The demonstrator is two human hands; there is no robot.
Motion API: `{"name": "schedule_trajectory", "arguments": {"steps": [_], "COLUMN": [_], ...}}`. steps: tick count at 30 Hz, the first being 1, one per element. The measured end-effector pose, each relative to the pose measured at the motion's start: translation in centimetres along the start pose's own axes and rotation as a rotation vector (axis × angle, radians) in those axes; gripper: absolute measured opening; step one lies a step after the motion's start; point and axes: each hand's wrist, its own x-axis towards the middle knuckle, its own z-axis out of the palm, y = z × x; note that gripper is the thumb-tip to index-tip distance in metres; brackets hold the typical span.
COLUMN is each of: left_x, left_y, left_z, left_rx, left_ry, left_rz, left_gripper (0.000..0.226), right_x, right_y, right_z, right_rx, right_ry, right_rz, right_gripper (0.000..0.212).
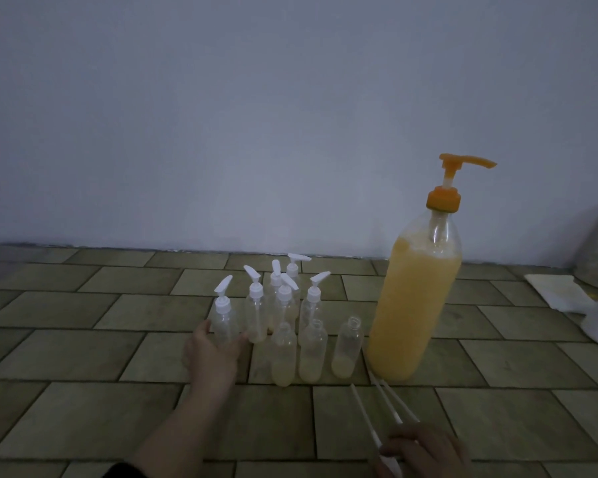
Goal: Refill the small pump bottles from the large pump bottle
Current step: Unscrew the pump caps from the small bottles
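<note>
Left hand [214, 350] reaching far across tiled floor [83, 357], fingers curled round leftmost capped small bottle [223, 320]; right hand [418, 450] near, pinching white pump tubes [377, 405]; three uncapped small bottles [311, 353] just left of large pump bottle [411, 305], nearly full of orange liquid, upright at right.

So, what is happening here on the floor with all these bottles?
A person is refilling small pump bottles. The left hand grips one capped small bottle at the edge of the group. The right hand holds several removed pump tubes. Three small bottles stand open in front, each with only a little liquid at the bottom. The large pump bottle, nearly full of orange liquid, stands beside them on the tiled floor.
</note>
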Motion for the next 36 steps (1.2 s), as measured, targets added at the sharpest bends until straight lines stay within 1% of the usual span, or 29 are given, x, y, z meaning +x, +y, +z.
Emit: {"name": "schedule_trajectory", "arguments": {"steps": [1, 2, 3, 5, 7, 9, 11, 12, 13, 14, 16, 17, 18, 21, 22, 23, 25, 26, 27, 28, 31, 32, 34, 35, 36], "left_x": [0.5, 0.9, 0.9, 0.2, -1.1, -2.7, -4.3, -5.1, -6.0, -6.9, -8.4, -9.1, -9.5, -10.4, -10.5, -10.5, -10.4, -10.3, -10.2, -10.1, -10.2, -10.3, -10.6, -10.8, -10.8], "left_y": [0.2, 0.1, 0.1, 0.3, 0.7, 1.5, 2.7, 3.3, 3.9, 4.6, 5.9, 6.5, 6.9, 7.6, 7.5, 7.3, 7.0, 7.0, 6.8, 6.8, 6.8, 6.9, 7.2, 7.2, 7.2], "left_z": [0.2, 0.3, 0.2, -0.6, -1.9, -3.4, -4.8, -5.4, -5.8, -6.1, -6.5, -6.5, -6.5, -6.3, -6.1, -6.1, -6.2, -6.1, -6.1, -6.0, -5.7, -5.7, -5.7, -5.7, -5.8], "left_rx": [-0.003, 0.006, 0.002, -0.053, -0.125, -0.181, -0.227, -0.255, -0.277, -0.299, -0.363, -0.403, -0.451, -0.597, -0.613, -0.626, -0.695, -0.727, -0.748, -0.775, -0.868, -0.877, -0.881, -0.882, -0.893], "left_ry": [-0.033, -0.067, -0.084, -0.104, -0.116, -0.124, -0.146, -0.165, -0.193, -0.222, -0.29, -0.326, -0.362, -0.486, -0.52, -0.548, -0.61, -0.638, -0.656, -0.666, -0.675, -0.687, -0.713, -0.72, -0.711], "left_rz": [-0.016, -0.013, 0.007, 0.048, 0.124, 0.207, 0.252, 0.273, 0.299, 0.326, 0.353, 0.355, 0.345, 0.272, 0.262, 0.237, 0.132, 0.078, 0.035, 0.004, -0.058, -0.065, -0.058, -0.044, -0.03], "left_gripper": [0.061, 0.053, 0.046, 0.037, 0.032, 0.022, 0.011, 0.011, 0.014, 0.017, 0.023, 0.026, 0.029, 0.042, 0.048, 0.054, 0.066, 0.072, 0.075, 0.075, 0.079, 0.082, 0.084, 0.085, 0.086], "right_x": [0.2, 0.7, 1.1, 1.9, 3.4, 5.5, 8.2, 9.5, 10.9, 12.3, 14.5, 15.3, 15.7, 15.8, 15.6, 15.5, 15.4, 15.4, 15.5, 15.6, 16.1, 16.1, 15.8, 15.7, 15.7], "right_y": [0.0, -0.4, -0.6, -1.2, -2.2, -3.7, -6.3, -7.8, -9.4, -10.8, -12.5, -13.0, -13.3, -13.9, -13.8, -13.7, -13.3, -13.0, -12.7, -12.3, -11.7, -11.7, -12.1, -12.1, -11.8], "right_z": [0.2, 0.0, 0.0, -0.3, -1.3, -2.3, -3.1, -3.6, -4.0, -4.4, -4.2, -3.9, -3.4, -1.9, -1.6, -1.6, -1.9, -2.1, -2.3, -2.4, -3.1, -3.2, -3.4, -3.4, -3.4], "right_rx": [-0.029, -0.053, -0.053, -0.007, 0.067, 0.155, 0.245, 0.304, 0.372, 0.438, 0.488, 0.518, 0.556, 0.659, 0.698, 0.754, 0.892, 0.938, 0.962, 0.971, 0.96, 0.973, 0.983, 0.971, 0.961], "right_ry": [0.026, 0.038, 0.042, 0.029, 0.043, 0.081, 0.103, 0.08, 0.023, -0.07, -0.315, -0.394, -0.423, -0.37, -0.37, -0.393, -0.505, -0.562, -0.593, -0.588, -0.468, -0.473, -0.545, -0.545, -0.511], "right_rz": [-0.03, -0.044, -0.05, -0.058, -0.073, -0.108, -0.08, -0.036, 0.019, 0.09, 0.227, 0.284, 0.339, 0.464, 0.491, 0.526, 0.581, 0.587, 0.586, 0.595, 0.651, 0.647, 0.622, 0.613, 0.616], "right_gripper": [0.04, 0.022, 0.01, 0.019, 0.014, 0.019, 0.017, 0.017, 0.016, 0.016, 0.018, 0.022, 0.027, 0.035, 0.032, 0.027, 0.013, 0.01, 0.013, 0.019, 0.039, 0.047, 0.065, 0.072, 0.075]}}
